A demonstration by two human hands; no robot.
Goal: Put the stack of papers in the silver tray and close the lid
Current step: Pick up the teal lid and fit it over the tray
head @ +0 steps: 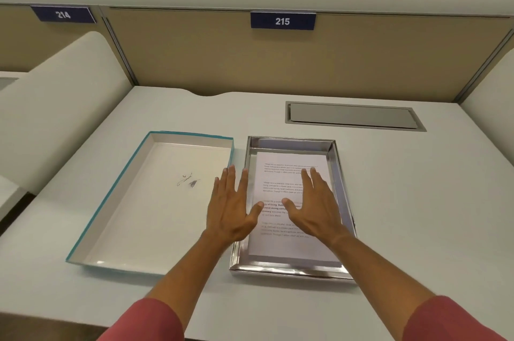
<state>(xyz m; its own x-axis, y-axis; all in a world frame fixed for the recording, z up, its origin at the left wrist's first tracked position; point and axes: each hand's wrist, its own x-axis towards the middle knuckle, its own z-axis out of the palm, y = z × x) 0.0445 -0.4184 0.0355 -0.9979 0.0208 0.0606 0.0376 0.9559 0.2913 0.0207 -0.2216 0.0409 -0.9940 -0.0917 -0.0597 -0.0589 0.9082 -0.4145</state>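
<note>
The stack of printed papers (pixel 281 243) lies flat inside the silver tray (pixel 289 269) at the middle of the desk. The teal-edged lid (pixel 130 218) rests upside down to the tray's left, its white inside facing up. My left hand (pixel 230 207) hovers flat over the tray's left rim, fingers spread, holding nothing. Over the right half of the papers my right hand (pixel 317 204) is also flat and spread, palm down. Whether either palm touches the paper I cannot tell.
The white desk (pixel 417 201) has a grey cable hatch (pixel 353 116) set into it behind the tray. A tan partition (pixel 278 62) with a "215" label stands at the back. A white divider (pixel 64 107) closes off the left side.
</note>
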